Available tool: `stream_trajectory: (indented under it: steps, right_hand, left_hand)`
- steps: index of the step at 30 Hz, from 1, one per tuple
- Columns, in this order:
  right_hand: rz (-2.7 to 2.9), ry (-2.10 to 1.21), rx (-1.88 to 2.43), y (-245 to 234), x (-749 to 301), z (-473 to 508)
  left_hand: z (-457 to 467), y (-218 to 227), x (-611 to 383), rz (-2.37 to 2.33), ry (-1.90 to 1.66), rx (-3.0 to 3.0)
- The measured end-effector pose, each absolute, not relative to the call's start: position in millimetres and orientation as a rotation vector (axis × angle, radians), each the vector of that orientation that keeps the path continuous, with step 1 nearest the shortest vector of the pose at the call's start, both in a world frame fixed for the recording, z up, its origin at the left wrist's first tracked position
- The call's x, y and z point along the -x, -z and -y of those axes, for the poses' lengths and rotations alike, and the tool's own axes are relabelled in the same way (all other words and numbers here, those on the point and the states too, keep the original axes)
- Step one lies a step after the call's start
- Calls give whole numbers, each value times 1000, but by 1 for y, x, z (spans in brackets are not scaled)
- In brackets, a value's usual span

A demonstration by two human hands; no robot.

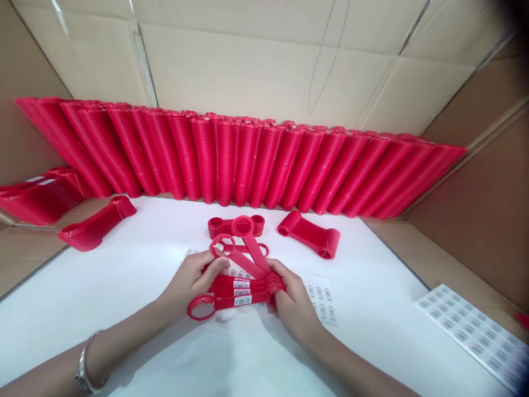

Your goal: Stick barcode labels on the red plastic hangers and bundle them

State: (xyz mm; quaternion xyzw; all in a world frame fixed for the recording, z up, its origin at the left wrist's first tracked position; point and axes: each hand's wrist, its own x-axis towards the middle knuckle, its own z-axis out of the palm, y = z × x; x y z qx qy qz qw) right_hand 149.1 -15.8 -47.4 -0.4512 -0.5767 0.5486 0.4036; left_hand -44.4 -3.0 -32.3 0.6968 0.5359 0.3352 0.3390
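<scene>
Pieces of red plastic (258, 298) are spread like a fan in both hands, above the white table (165, 353). Each piece is a flat bar, with round rings at the ends, and some have small white stickers (242, 300). Think of this fan as the middle of a clock.

The right hand (295, 300) is at 3 o'clock, and it is closed around the ends where the bars come together. The left hand (196, 275) is at 9 o'clock, held narrow, with thumb and fingers bent around the other ends of some bars. A silver bracelet (84, 364) is on the left arm, at 8 o'clock.

A small red bundle (227, 227) lies just beyond at 12 o'clock. One more bundle (308, 234) is near 1 o'clock, and another (96, 224) is at 10 o'clock. Tall red stacks (264, 165) lean in a long row from 10 to 2 o'clock, by a cardboard wall (248, 71). A sticker sheet (324, 300) lies next to the right hand, at 3 o'clock. More sticker sheets (475, 333) sit far out at 3 o'clock.
</scene>
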Motion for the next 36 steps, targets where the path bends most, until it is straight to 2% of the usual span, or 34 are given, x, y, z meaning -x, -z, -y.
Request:
stream_trajectory:
  steps: [5, 9, 14, 28, 36]
  right_hand:
    - [1736, -1326, 1045, 46, -148, 19]
    - [1717, -1296, 1061, 47, -148, 19]
    - [1673, -1320, 1132, 50, -149, 17]
    - [1648, -1401, 1142, 58, -146, 15]
    - [1623, -1367, 1221, 58, -146, 14]
  left_hand:
    - [2, 34, 45, -1539, -651, -1983]
    - [-2, 30, 53, -1618, -341, -2362]
    - [-8, 33, 63, -1675, -224, -2519]
    - [-5, 44, 56, -1552, -359, -2219]
    - [-1, 24, 53, -1468, -452, -2125]
